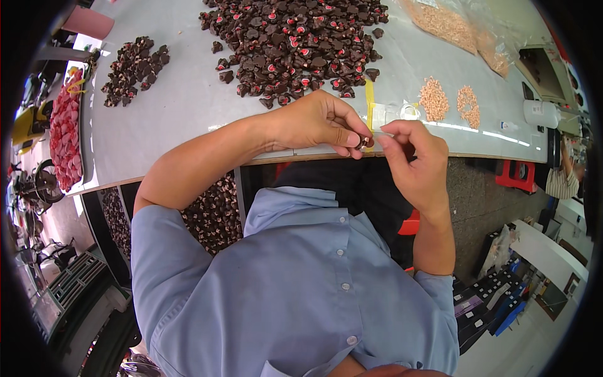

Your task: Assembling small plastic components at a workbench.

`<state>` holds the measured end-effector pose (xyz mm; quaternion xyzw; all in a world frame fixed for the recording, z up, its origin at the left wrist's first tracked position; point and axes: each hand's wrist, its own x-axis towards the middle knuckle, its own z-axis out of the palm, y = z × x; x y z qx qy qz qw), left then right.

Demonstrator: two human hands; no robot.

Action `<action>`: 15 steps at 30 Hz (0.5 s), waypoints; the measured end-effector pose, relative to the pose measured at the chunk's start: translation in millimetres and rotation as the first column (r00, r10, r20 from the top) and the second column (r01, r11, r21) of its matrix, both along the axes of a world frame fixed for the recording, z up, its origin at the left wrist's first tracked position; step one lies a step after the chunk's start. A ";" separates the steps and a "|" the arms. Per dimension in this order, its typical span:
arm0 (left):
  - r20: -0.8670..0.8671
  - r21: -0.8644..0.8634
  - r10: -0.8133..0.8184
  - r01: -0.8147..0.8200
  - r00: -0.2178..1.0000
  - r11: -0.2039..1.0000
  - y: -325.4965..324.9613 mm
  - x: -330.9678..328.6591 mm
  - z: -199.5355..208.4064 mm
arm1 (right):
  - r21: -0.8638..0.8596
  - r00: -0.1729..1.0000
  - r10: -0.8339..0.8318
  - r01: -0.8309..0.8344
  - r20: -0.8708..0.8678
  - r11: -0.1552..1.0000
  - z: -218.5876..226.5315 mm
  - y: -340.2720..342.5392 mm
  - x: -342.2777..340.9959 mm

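My left hand [323, 122] is closed near the table's front edge, its thumb and fingers pinching a small dark brown plastic piece [363, 144] with pale spots on it. Just to its right is my right hand [418, 157], thumb and forefinger drawn together close to that piece. Whatever the right fingertips hold, if anything, is too small to make out. Beyond both hands spreads a large heap of dark brown, knobbly plastic pieces [295, 44], some showing red and white faces. Two small piles of tiny beige parts, a larger one [433, 99] and a smaller one [468, 107], lie past my right hand.
A smaller dark pile [135, 70] lies at the table's left, beside a tray of red pieces [66, 132]. Clear bags of beige parts [443, 26] rest at the far right. Below the table stands a bin of dark pieces [217, 213]; a red stool [516, 176] is right.
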<state>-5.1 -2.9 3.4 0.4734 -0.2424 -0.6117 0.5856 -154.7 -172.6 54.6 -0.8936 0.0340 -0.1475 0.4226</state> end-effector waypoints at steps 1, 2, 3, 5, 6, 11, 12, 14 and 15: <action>-0.015 -0.019 0.000 0.000 1.000 1.000 0.3 -0.3 -2.5 | 0.001 1.000 -0.001 0.001 0.000 1.000 0.2 -0.3 -0.2; -0.030 -0.038 -0.004 0.003 1.000 0.999 -0.1 -0.8 -3.7 | 0.028 0.997 -0.013 0.015 -0.073 0.999 0.5 -1.0 -0.8; -0.030 -0.037 -0.008 0.007 1.000 0.999 0.2 -0.9 -3.5 | 0.055 0.989 -0.023 0.031 -0.145 0.998 0.7 -1.3 -1.2; -0.002 -0.025 -0.043 0.043 0.999 0.999 0.9 -0.5 -3.2 | 0.028 0.987 -0.016 0.021 -0.162 0.999 -0.2 1.5 1.2; 0.000 -0.022 -0.047 0.047 0.999 0.999 0.2 -0.1 -3.3 | -0.001 0.984 -0.006 0.006 -0.180 1.000 -0.6 2.8 2.4; 0.027 -0.024 -0.107 0.108 0.994 0.994 0.2 2.1 -3.6 | -0.109 0.984 0.009 -0.029 -0.175 0.994 2.9 4.3 3.9; 0.034 -0.021 -0.124 0.125 0.992 0.992 1.0 3.3 -4.0 | -0.155 0.985 0.043 -0.069 -0.167 0.985 3.9 2.9 3.7; -0.034 -0.030 -0.104 0.103 0.994 0.994 1.9 5.5 -6.2 | 0.043 0.989 0.002 0.004 -0.149 0.999 5.1 -0.4 -2.6; -0.024 -0.030 -0.114 0.113 0.993 0.993 -0.1 6.0 -5.4 | 0.239 0.990 -0.020 0.054 -0.141 0.969 4.8 -3.5 -5.3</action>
